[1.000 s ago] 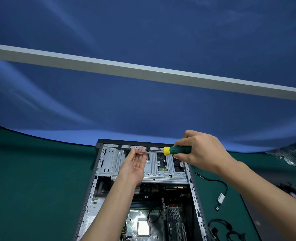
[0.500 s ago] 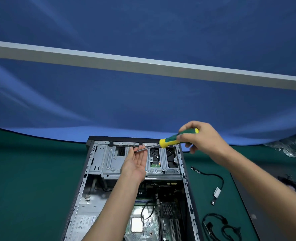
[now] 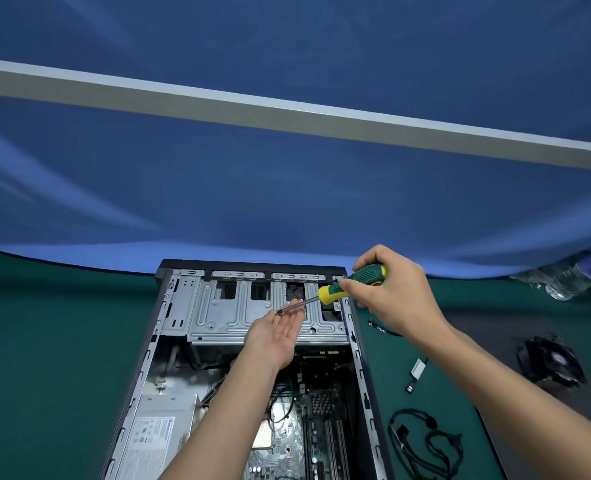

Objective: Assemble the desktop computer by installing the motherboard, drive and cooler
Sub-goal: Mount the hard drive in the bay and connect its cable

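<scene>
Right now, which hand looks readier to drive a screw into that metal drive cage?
The right hand: it already grips the screwdriver, tip near the cage. The left hand lies open, palm up.

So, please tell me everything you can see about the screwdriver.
The screwdriver has a thick green handle with yellow bands, seemingly textured plastic or rubber, and a thin, shiny metal shaft. The right hand grips the handle, fingers curled round it. The tool slants down to the left above the grey metal drive cage of the open computer case. Its tip lies at the fingertips of the open, palm-up left hand; whether it carries a screw is too small to tell.
</scene>
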Action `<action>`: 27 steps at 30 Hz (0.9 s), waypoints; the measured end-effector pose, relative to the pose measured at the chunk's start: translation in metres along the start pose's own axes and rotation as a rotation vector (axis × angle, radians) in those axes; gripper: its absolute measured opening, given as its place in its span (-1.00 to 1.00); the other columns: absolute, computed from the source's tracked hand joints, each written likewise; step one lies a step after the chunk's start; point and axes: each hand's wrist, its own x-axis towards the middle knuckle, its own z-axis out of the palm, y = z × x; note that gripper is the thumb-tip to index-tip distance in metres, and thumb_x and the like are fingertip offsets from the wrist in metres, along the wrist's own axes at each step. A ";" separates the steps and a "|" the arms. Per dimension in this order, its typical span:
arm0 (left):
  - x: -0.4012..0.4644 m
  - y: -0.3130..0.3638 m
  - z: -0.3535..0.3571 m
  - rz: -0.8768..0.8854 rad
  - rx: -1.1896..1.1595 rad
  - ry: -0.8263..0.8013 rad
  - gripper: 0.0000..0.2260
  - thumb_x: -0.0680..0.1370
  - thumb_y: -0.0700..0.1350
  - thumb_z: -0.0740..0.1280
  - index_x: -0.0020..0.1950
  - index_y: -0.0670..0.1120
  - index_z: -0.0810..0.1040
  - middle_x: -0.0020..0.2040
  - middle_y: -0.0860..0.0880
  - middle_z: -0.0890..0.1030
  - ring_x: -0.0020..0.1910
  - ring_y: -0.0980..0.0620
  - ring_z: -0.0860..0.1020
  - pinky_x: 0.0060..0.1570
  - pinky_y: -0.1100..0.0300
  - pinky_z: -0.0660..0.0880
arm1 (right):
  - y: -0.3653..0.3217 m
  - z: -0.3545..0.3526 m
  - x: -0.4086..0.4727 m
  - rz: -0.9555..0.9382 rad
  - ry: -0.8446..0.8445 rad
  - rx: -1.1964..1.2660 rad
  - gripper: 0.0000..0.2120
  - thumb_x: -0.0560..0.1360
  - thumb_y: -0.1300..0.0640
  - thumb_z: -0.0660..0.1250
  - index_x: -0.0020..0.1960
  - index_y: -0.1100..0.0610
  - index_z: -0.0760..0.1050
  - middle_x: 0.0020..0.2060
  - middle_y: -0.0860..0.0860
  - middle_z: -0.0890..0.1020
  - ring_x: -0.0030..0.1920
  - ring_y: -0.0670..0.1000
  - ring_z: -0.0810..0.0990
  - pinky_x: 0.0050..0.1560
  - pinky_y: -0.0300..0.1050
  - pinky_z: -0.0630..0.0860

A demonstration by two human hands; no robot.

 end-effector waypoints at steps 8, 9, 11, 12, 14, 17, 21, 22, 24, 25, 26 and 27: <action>0.001 -0.002 -0.012 -0.097 0.093 -0.060 -0.68 0.66 -0.11 0.09 0.11 -0.37 0.46 -0.20 -0.28 0.64 -0.22 -0.16 0.64 -0.03 -0.03 0.52 | 0.000 0.004 0.000 0.001 -0.008 -0.019 -0.77 0.35 0.05 0.51 -0.19 -0.02 0.45 -0.50 -0.07 0.60 -0.49 -0.07 0.54 -0.53 -0.30 0.37; 0.002 -0.001 -0.014 -0.101 0.114 -0.062 -0.66 0.66 -0.09 0.09 0.05 -0.37 0.47 -0.24 -0.27 0.65 -0.25 -0.16 0.64 -0.08 -0.02 0.52 | -0.001 0.004 0.000 -0.001 -0.009 -0.017 -0.78 0.35 0.05 0.51 -0.19 -0.02 0.45 -0.50 -0.06 0.60 -0.49 -0.06 0.55 -0.53 -0.31 0.37; 0.002 0.000 -0.019 -0.107 0.141 -0.073 -0.62 0.66 -0.05 0.10 -0.01 -0.37 0.48 -0.27 -0.27 0.65 -0.22 -0.16 0.62 -0.16 -0.03 0.51 | -0.002 0.003 0.001 -0.005 -0.013 -0.005 -0.78 0.36 0.05 0.51 -0.19 0.00 0.45 -0.50 -0.08 0.61 -0.52 -0.10 0.52 -0.54 -0.33 0.36; 0.002 0.001 -0.022 -0.108 0.149 -0.079 -0.61 0.66 -0.04 0.10 -0.01 -0.38 0.47 -0.27 -0.26 0.65 -0.21 -0.16 0.62 -0.19 -0.03 0.51 | -0.002 0.002 0.001 -0.007 -0.013 0.001 -0.78 0.36 0.05 0.51 -0.19 0.01 0.45 -0.50 -0.10 0.60 -0.55 -0.13 0.49 -0.54 -0.34 0.35; 0.004 0.003 -0.028 -0.105 0.161 -0.084 -0.59 0.66 -0.03 0.09 -0.01 -0.38 0.49 -0.27 -0.24 0.65 -0.26 -0.14 0.64 -0.24 0.03 0.54 | -0.002 0.000 0.003 -0.005 -0.008 -0.002 -0.79 0.36 0.04 0.50 -0.18 0.01 0.46 -0.52 -0.11 0.60 -0.59 -0.16 0.45 -0.54 -0.34 0.35; 0.007 0.004 -0.037 -0.104 0.212 -0.051 -0.63 0.65 -0.04 0.13 -0.04 -0.33 0.53 -0.32 -0.20 0.65 -0.38 -0.10 0.63 -0.42 0.11 0.59 | 0.000 -0.002 0.007 0.012 -0.013 -0.026 -0.79 0.36 0.02 0.50 -0.17 0.00 0.46 -0.51 -0.10 0.60 -0.58 -0.13 0.45 -0.52 -0.23 0.41; 0.014 -0.001 -0.050 -0.112 0.340 0.087 -0.75 0.58 -0.10 0.26 -0.26 -0.19 0.45 -0.41 -0.10 0.48 -0.40 -0.03 0.46 -0.55 0.25 0.49 | 0.006 0.000 0.011 0.034 -0.036 -0.056 -0.79 0.36 0.03 0.50 -0.18 0.01 0.46 -0.52 -0.07 0.59 -0.56 -0.06 0.46 -0.50 -0.08 0.46; 0.016 -0.003 -0.053 -0.118 0.374 0.120 -0.75 0.55 -0.10 0.31 -0.28 -0.17 0.41 -0.38 -0.09 0.45 -0.38 -0.02 0.44 -0.51 0.22 0.49 | 0.007 0.000 0.012 0.032 -0.042 -0.071 -0.80 0.37 0.03 0.50 -0.18 0.01 0.47 -0.53 -0.06 0.59 -0.56 -0.06 0.46 -0.50 -0.09 0.45; 0.022 -0.005 -0.057 -0.112 0.428 0.150 -0.78 0.50 -0.10 0.38 -0.20 -0.18 0.41 -0.27 -0.11 0.44 -0.29 -0.05 0.45 -0.33 0.08 0.50 | 0.011 0.001 0.015 0.034 -0.053 -0.094 -0.79 0.36 0.02 0.50 -0.19 0.01 0.47 -0.54 -0.06 0.58 -0.55 -0.03 0.48 -0.50 -0.10 0.45; 0.025 -0.006 -0.058 -0.102 0.432 0.143 -0.79 0.49 -0.10 0.40 -0.10 -0.20 0.42 -0.19 -0.14 0.46 -0.21 -0.08 0.47 -0.22 0.03 0.50 | 0.012 0.002 0.017 0.036 -0.058 -0.102 -0.79 0.36 0.03 0.50 -0.19 0.01 0.46 -0.54 -0.06 0.57 -0.54 -0.03 0.49 -0.50 -0.11 0.45; 0.027 -0.007 -0.057 -0.087 0.429 0.123 -0.76 0.48 -0.13 0.40 0.02 -0.21 0.42 -0.09 -0.17 0.48 -0.11 -0.12 0.49 -0.11 0.01 0.50 | 0.013 0.002 0.018 0.037 -0.062 -0.111 -0.79 0.36 0.03 0.50 -0.19 0.01 0.46 -0.55 -0.06 0.57 -0.54 -0.03 0.50 -0.51 -0.13 0.43; 0.029 -0.008 -0.055 -0.072 0.431 0.102 -0.73 0.48 -0.16 0.40 0.10 -0.21 0.42 0.03 -0.21 0.47 0.00 -0.15 0.49 -0.02 0.00 0.49 | 0.014 0.003 0.019 0.037 -0.065 -0.120 -0.79 0.35 0.02 0.50 -0.19 0.01 0.46 -0.55 -0.05 0.57 -0.55 -0.04 0.49 -0.53 -0.15 0.42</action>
